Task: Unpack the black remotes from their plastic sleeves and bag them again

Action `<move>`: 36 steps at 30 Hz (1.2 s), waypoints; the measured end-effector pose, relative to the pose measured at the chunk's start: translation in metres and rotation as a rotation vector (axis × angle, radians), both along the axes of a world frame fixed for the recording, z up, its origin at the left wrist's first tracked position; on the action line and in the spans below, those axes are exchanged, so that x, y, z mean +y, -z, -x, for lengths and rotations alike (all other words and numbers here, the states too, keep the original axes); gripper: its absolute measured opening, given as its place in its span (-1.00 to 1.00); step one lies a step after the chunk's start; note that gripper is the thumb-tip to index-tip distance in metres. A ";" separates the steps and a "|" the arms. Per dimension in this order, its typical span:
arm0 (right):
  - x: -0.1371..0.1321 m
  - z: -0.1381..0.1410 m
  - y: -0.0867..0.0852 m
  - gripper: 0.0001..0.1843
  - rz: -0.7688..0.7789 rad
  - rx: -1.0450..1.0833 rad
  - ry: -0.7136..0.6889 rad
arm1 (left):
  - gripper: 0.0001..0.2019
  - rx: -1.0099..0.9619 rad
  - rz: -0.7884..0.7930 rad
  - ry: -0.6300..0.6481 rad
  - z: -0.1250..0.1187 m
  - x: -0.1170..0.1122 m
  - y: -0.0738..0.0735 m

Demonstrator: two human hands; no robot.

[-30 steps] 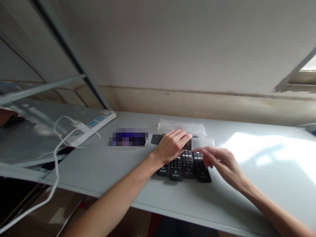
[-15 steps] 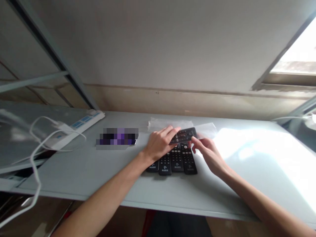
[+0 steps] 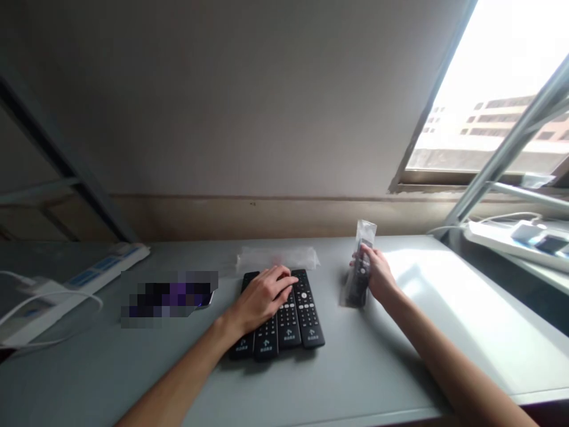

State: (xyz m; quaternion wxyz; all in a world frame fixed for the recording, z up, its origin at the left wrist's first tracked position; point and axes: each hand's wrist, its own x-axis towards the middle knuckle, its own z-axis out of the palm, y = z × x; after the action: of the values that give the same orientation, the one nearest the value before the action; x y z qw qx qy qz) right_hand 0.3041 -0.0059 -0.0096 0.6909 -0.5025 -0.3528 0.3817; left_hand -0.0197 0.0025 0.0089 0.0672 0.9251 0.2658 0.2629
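Note:
My left hand [image 3: 263,296] lies over a row of several black remote controls [image 3: 313,329] set side by side on the grey table. Its fingers are loosely bent across their upper parts, covering some of the buttons. Off to the right, my right hand [image 3: 379,274] grips another black remote control [image 3: 358,284] inside a clear plastic sleeve. That sleeved remote is tilted up, and the sleeve's top end [image 3: 367,228] sticks out beyond the fingers. Flat clear plastic sleeves [image 3: 293,257] lie just behind the row.
A white power strip [image 3: 106,271] with cables runs along the left side. Near it lies a blurred-out flat object [image 3: 171,296] with a dark and purple surface. Another white strip [image 3: 493,238] sits at the right, beside a metal post [image 3: 478,184] and a window.
The remote held up over the row is no longer in my left hand, which now rests on the row. My right hand has moved right, now holding a sleeved remote. The view has turned right.

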 end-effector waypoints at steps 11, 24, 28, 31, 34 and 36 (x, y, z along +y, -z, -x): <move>-0.014 0.016 0.011 -0.31 -0.033 -1.282 -0.037 | -0.70 0.078 0.006 0.063 0.001 0.002 0.007; -0.031 0.083 0.020 -0.40 -0.171 -1.232 -0.371 | -0.76 0.181 -0.094 0.051 -0.001 -0.005 0.001; -0.006 0.084 0.030 -0.37 -0.118 -1.270 -0.455 | -0.76 0.177 -0.069 0.052 0.001 -0.006 0.001; 0.001 0.083 0.035 -0.37 -0.081 -1.340 -0.453 | -0.75 0.154 -0.048 0.058 0.001 -0.004 0.003; -0.003 0.081 0.037 -0.35 -0.054 -1.368 -0.401 | -0.75 0.141 -0.035 0.068 0.001 -0.003 0.006; -0.008 0.079 0.037 -0.34 -0.054 -1.360 -0.385 | -0.74 0.143 -0.024 0.070 0.000 -0.002 0.007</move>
State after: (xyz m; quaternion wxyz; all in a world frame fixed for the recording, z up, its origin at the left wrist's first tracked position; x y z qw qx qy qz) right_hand 0.2250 -0.0142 -0.0466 0.2495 -0.5408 -0.7982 0.0897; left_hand -0.0201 0.0001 0.0023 0.0460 0.9510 0.2340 0.1970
